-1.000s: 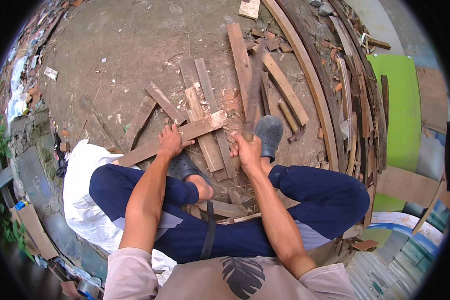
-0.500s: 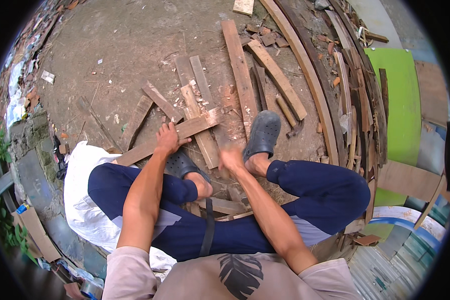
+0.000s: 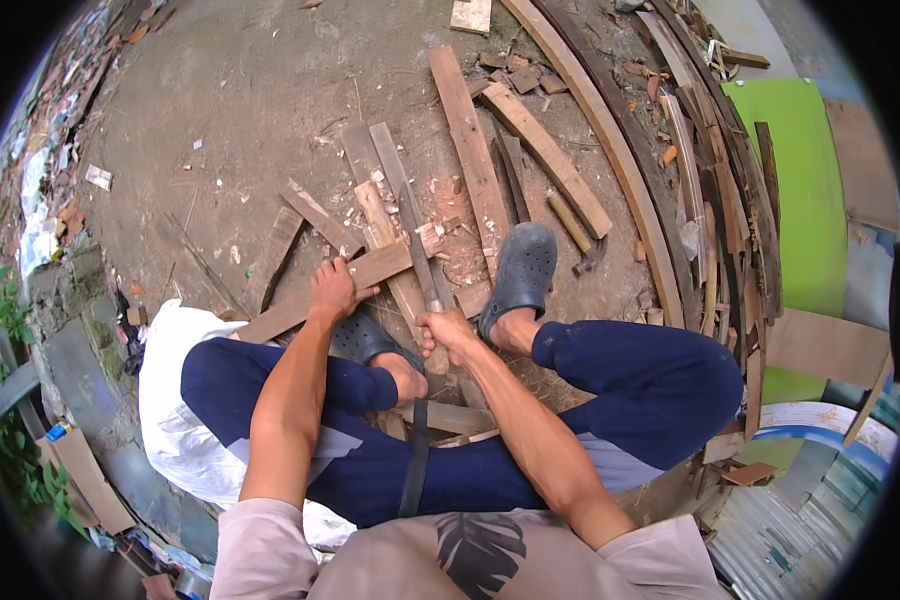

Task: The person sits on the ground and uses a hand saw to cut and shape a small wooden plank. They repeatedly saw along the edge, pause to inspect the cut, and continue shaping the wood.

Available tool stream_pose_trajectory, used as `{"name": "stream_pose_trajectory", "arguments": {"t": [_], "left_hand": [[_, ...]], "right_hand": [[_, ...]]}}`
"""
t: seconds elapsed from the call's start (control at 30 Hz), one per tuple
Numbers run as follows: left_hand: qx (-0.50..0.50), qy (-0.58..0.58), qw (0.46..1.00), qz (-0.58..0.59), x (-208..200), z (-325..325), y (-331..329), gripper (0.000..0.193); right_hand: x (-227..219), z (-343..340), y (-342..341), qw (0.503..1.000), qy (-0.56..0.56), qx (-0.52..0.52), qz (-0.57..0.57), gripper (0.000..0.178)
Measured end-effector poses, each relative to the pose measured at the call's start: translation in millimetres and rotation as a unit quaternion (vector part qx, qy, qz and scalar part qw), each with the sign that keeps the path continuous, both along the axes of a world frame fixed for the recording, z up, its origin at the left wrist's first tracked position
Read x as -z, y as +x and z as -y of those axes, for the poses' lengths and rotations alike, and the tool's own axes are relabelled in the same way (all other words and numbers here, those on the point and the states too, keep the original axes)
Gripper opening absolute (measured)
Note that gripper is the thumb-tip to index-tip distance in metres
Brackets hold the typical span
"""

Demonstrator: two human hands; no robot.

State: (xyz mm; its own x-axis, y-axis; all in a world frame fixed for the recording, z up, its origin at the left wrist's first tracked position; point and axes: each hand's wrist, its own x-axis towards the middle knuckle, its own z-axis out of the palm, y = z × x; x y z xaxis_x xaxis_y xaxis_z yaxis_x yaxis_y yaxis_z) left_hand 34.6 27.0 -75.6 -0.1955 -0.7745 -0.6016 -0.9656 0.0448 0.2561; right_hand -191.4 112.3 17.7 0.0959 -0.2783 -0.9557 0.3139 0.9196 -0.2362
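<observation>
My left hand (image 3: 335,290) is closed on a wooden board (image 3: 382,262) that slants up to the right from my left knee. The board's far end has a pale, rough-cut tip and lies across another wooden piece (image 3: 404,292) on the ground. My right hand (image 3: 448,336) is wrapped round the wooden handle of a machete (image 3: 420,262). Its long dark blade points away from me and crosses the board close to the pale tip. Wood chips are scattered around that end.
A hammer (image 3: 575,232) lies on the dirt to the right of my right clog (image 3: 523,270). Loose planks (image 3: 470,140) are spread ahead. Long timbers (image 3: 610,130) and a wood pile line the right side, beside a green panel (image 3: 790,200). White sacking (image 3: 185,420) lies at my left.
The right hand, blurred by motion before, now shows sharply with the machete blade lying at the board's end. My left hand keeps its hold on the board.
</observation>
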Motion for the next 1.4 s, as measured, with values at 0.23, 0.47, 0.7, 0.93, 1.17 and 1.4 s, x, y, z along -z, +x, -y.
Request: {"name": "stream_pose_trajectory", "arguments": {"t": [0.23, 0.47, 0.7, 0.93, 1.17, 1.4], "left_hand": [[0.015, -0.015, 0.999, 0.028, 4, 7, -2, 0.102], [0.001, -0.061, 0.996, 0.071, 3, 2, -11, 0.105], [-0.003, -0.028, 0.993, 0.119, 4, 0, -9, 0.121], [-0.049, -0.079, 0.994, 0.055, -54, 25, -52, 0.109], [-0.014, -0.121, 0.981, -0.151, -25, 59, -78, 0.048], [0.029, -0.163, 0.979, -0.12, -45, 59, -98, 0.034]], "right_hand": [[-7, 13, 5, 0.985, 0.043, 0.102, 0.131, 0.013], [-22, 33, 24, 0.969, 0.052, 0.164, 0.175, 0.014], [-68, 59, 10, 0.935, -0.025, 0.229, 0.27, 0.019], [-147, 57, -81, 0.959, -0.144, 0.241, 0.037, 0.017], [-159, 12, -93, 0.935, -0.126, 0.325, 0.059, 0.018], [-186, -22, -72, 0.971, -0.12, 0.204, 0.027, 0.023]]}}
